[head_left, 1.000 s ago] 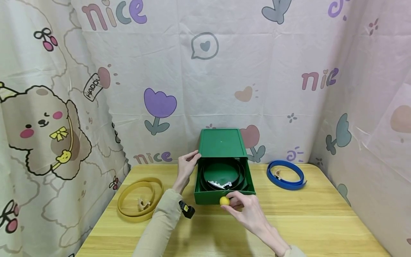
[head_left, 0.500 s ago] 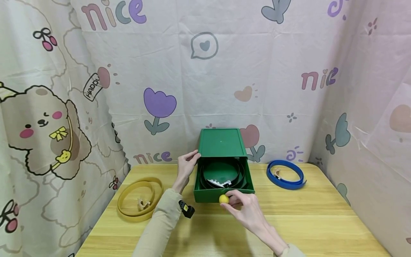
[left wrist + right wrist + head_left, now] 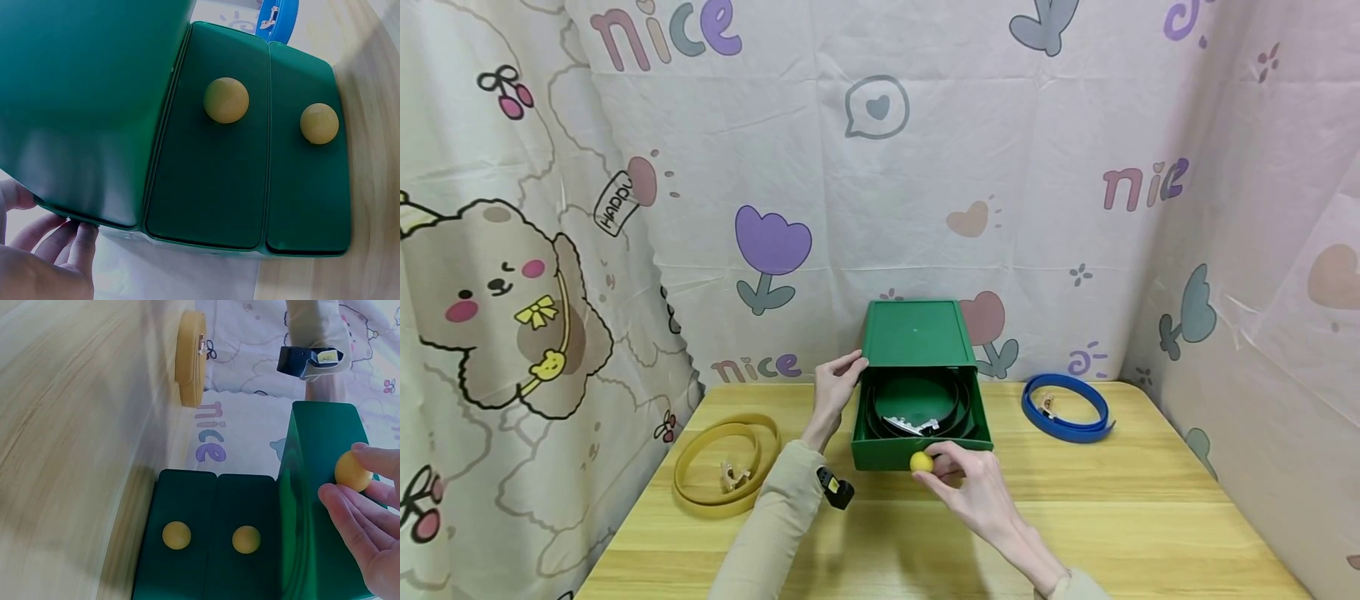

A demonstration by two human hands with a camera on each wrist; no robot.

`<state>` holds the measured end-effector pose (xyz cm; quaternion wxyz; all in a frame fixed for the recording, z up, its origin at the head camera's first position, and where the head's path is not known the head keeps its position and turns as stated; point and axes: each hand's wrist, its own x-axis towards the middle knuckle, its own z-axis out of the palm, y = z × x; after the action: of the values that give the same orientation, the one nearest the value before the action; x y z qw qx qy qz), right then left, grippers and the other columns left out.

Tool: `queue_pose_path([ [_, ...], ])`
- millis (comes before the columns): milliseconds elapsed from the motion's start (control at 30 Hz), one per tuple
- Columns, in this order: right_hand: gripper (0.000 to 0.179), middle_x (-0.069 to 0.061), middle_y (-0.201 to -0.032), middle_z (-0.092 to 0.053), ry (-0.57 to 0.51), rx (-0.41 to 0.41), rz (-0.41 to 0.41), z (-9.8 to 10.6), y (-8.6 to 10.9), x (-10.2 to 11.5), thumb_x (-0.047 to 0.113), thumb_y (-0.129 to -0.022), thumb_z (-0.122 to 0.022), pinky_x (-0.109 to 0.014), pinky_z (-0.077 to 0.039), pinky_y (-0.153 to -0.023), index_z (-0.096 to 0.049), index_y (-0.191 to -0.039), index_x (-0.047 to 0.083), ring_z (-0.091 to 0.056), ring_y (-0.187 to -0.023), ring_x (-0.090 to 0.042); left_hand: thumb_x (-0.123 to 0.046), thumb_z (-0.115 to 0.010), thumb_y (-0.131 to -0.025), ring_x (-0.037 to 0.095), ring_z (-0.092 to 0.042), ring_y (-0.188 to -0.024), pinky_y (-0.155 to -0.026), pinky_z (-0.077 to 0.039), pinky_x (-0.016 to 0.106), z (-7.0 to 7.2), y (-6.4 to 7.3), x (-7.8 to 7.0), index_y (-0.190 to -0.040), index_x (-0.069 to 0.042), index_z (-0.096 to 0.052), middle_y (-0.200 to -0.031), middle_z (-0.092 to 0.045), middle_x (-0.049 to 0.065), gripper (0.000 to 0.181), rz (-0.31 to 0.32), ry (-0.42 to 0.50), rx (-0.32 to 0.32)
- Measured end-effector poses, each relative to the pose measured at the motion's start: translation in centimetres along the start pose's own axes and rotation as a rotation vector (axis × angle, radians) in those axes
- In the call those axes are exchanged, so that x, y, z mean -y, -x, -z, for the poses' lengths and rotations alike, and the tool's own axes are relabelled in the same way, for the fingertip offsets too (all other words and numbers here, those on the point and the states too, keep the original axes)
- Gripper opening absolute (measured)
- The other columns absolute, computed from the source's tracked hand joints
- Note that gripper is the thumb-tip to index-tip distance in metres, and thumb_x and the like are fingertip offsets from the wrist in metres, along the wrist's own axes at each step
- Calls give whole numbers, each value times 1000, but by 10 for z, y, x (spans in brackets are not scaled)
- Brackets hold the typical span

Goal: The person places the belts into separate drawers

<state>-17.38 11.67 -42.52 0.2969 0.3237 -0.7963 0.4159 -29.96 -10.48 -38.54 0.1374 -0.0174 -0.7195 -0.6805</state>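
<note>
A green drawer cabinet [image 3: 917,333] stands at the table's back, its top drawer [image 3: 880,457] pulled out. Inside the drawer lies a coiled black belt [image 3: 961,408] with a silver buckle [image 3: 910,427]. My right hand [image 3: 981,492] pinches the drawer's round yellow knob [image 3: 921,462] between thumb and fingers. My left hand [image 3: 833,390] holds the cabinet at its upper left front corner. Below the pulled-out drawer, the left wrist view shows a middle drawer [image 3: 206,181] and a bottom drawer [image 3: 306,200], both closed, each with a yellow knob.
A coiled yellow belt [image 3: 688,492] lies on the wooden table [image 3: 1075,533] at the left. At the back right lies a coiled blue belt [image 3: 1075,432]. A printed cloth [image 3: 895,183] hangs behind and along both sides.
The drawer front and knob have moved slightly back toward the cabinet, my right hand moving with them. My left hand keeps its place at the corner.
</note>
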Motion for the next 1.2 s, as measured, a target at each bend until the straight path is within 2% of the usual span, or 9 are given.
queue_pose_path([
  [400,25,1,-73,-75,11,-16,5,-2,-4,-2,7,-77,-86,-12,-55,-58,-71,-97,7,-68,-65,0,-17,-68,-96,26,-67,-118,-91,-57,27,0,-1,0,-128,-3,-69,-132,-67,20,35,9,1,-3],
  [667,25,1,-72,-75,11,-39,7,-5,-5,-5,7,-76,-86,-13,-55,-57,-72,-96,8,-68,-64,0,-17,-68,-95,23,-67,-115,-86,-56,22,0,-1,1,-127,-3,-70,-131,-68,20,35,16,-2,-11],
  [1067,24,2,-72,-74,5,-52,-24,-7,-8,-7,7,-78,-85,-15,-56,-59,-72,-97,8,-67,-64,0,-16,-68,-96,27,-65,-121,-96,-57,31,0,-1,2,-128,-3,-69,-132,-67,19,35,21,10,-8],
  [1200,24,2,-72,-74,5,-55,-34,-7,-8,-8,7,-78,-85,-19,-57,-58,-72,-97,8,-67,-65,-1,-17,-68,-96,26,-66,-119,-95,-57,30,0,-1,1,-128,-3,-69,-132,-67,19,35,17,10,-10],
])
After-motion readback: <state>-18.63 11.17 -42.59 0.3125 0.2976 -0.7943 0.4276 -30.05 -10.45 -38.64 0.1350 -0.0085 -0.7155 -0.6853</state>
